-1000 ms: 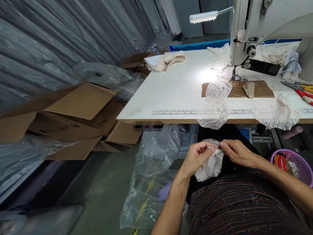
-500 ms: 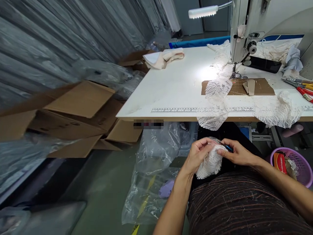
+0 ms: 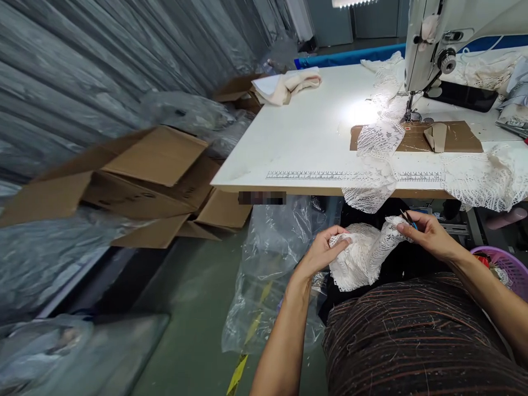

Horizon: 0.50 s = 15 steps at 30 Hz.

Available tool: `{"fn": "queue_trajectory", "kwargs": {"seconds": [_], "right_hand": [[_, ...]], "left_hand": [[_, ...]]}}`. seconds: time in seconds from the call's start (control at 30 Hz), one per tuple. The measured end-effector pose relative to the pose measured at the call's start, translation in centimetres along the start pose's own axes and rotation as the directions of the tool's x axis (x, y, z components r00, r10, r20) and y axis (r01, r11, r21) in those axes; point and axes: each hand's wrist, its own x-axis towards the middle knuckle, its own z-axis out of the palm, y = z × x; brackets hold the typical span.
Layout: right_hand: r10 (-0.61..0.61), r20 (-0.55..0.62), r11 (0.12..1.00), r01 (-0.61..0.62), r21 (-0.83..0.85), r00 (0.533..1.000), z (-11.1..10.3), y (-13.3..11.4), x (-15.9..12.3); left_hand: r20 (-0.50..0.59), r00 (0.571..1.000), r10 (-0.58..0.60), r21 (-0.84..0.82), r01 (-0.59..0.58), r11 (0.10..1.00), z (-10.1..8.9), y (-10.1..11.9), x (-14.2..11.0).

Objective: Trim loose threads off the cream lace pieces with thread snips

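A piece of white lace fabric [image 3: 355,263] is stretched over my lap between my two hands. My left hand [image 3: 324,250] pinches its left end between thumb and fingers. The right end is gripped by my right hand [image 3: 429,234], which also keeps a small pair of thread snips [image 3: 409,219] with a blue part tucked in its fingers, dark tips pointing up and left. Above my hands, a strip of lace [image 3: 369,181] hangs over the front edge of the sewing table [image 3: 305,148].
The sewing machine [image 3: 429,44] stands at the right, a dark phone [image 3: 466,96] beside it. More lace [image 3: 490,179] drapes over the edge there. A purple basket [image 3: 509,264] is at lower right. Open cardboard boxes [image 3: 157,157] and a plastic bag [image 3: 268,264] are at left.
My hands have moved apart, drawing the lace out between them; before, they were close together with the lace bunched. The view has shifted, so the table sits slightly higher and farther right.
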Motion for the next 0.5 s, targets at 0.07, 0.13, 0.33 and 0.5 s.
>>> {"fn": "queue_trajectory", "kwargs": {"seconds": [0.07,0.13,0.33,0.5], "right_hand": [[-0.015,-0.017,1.0,0.015,-0.011,1.0,-0.1,-0.1,0.2],[-0.029,-0.021,1.0,0.029,-0.008,0.999,-0.2,-0.3,0.3],[-0.132,0.057,0.988,0.136,-0.075,0.99,0.3,-1.3,0.2],[-0.151,0.215,0.985,0.165,-0.05,0.965,1.6,-2.1,-0.6]], "left_hand": [[0.013,0.999,0.035,0.035,-0.035,0.999,0.0,1.0,-0.3],[0.071,0.994,0.082,0.053,-0.086,0.995,0.2,2.2,-0.9],[0.305,0.888,0.345,0.034,-0.372,0.928,1.6,6.6,-3.1],[0.232,0.842,0.487,0.041,-0.508,0.86,2.5,7.8,-2.2]]}}
